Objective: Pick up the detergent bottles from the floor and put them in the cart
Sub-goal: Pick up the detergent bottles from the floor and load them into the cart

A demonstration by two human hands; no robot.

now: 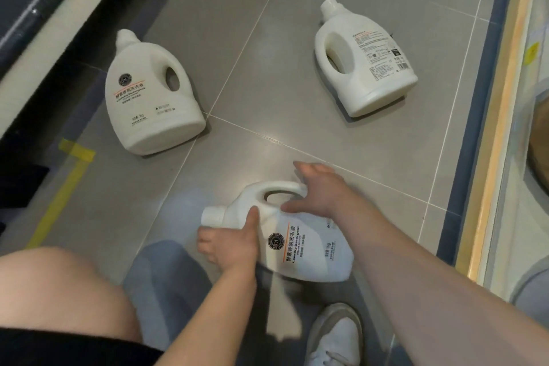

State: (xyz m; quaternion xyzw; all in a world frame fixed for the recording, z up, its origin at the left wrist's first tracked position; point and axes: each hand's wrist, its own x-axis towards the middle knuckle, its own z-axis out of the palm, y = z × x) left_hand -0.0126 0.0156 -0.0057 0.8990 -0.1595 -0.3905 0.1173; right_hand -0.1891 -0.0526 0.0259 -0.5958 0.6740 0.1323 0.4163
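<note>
On grey floor tiles, yellow tape, three detergent bottles

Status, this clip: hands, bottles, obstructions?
Left hand grips near bottle at its neck; right hand spread over its handle. Far-left bottle, far-right bottle lie on floor. Nothing blocking; cart unseen.

White plastic on smooth grey tile

The near bottle, the left bottle and the right bottle are smooth white plastic with a soft satin finish (the black lettering looks matt). The floor tiles are smooth grey with a faint sheen, the yellow tape is matt, the shoe is white and smooth, and the shorts are black cloth.
</note>
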